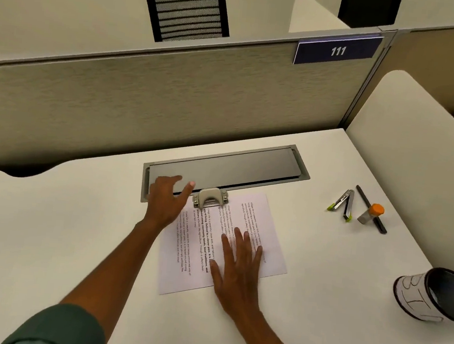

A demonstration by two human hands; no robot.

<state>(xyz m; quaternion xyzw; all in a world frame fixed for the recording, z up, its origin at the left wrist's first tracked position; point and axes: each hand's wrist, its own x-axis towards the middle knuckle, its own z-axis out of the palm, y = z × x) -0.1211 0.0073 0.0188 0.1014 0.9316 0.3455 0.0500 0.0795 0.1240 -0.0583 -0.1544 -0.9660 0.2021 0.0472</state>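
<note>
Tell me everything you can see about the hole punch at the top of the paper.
The hole punch is small: a beige, plastic-looking rounded lever over a shiny metal base. It sits upright with its mouth over the top edge of the printed sheets, just in front of the grey cable-tray lid. The left hand is just left of it, thumb close beside it; whether they touch is unclear. The right hand lies flat on the sheets, clear of it.
</note>
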